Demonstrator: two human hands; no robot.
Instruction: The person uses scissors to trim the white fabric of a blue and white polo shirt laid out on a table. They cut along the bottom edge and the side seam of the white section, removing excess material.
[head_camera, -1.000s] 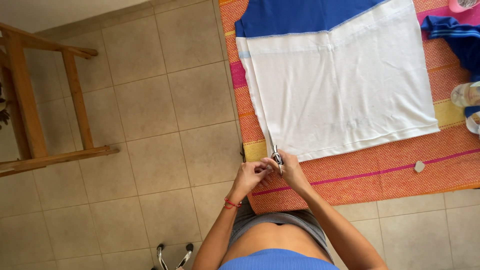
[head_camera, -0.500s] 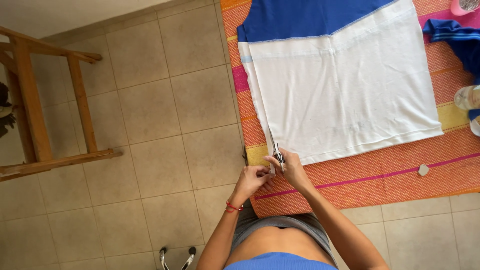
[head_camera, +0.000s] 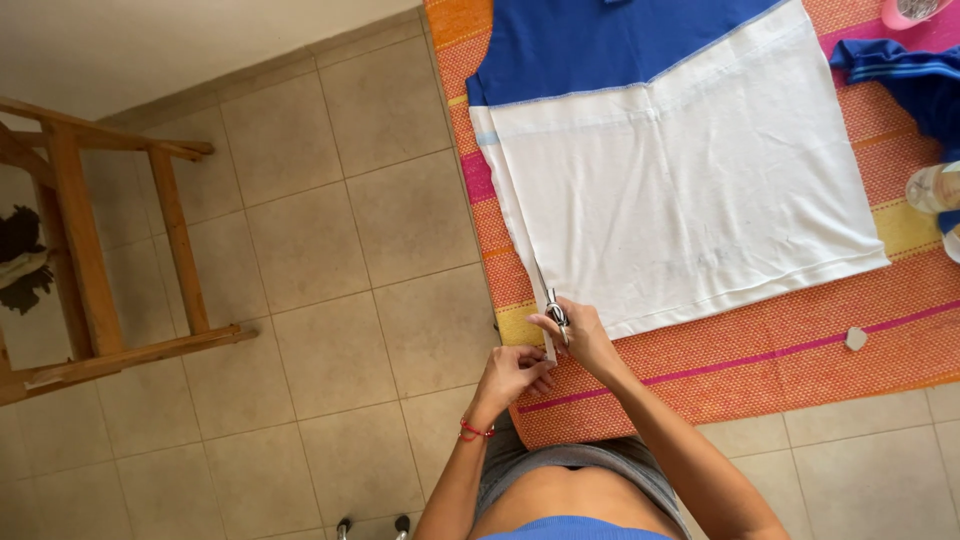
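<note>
A white and blue shirt (head_camera: 690, 190) lies flat on an orange striped mat (head_camera: 760, 370). My right hand (head_camera: 578, 338) holds small scissors (head_camera: 552, 300), their blades along the shirt's left edge near the bottom hem. My left hand (head_camera: 510, 378) pinches the narrow white strip of fabric (head_camera: 548, 345) at the shirt's lower left corner, just left of the scissors. A red cord bracelet circles my left wrist.
A wooden frame of a chair or stool (head_camera: 90, 260) stands at the left on the beige tiled floor (head_camera: 320, 300). A small white piece of chalk (head_camera: 856, 338) lies on the mat. Blue fabric (head_camera: 910, 80), a pink container (head_camera: 915, 12) and a bottle (head_camera: 935, 188) sit at the right edge.
Both hands stay at the shirt's lower left corner with little shift. The view has drifted slightly, so the shirt sits a bit higher and further left.
</note>
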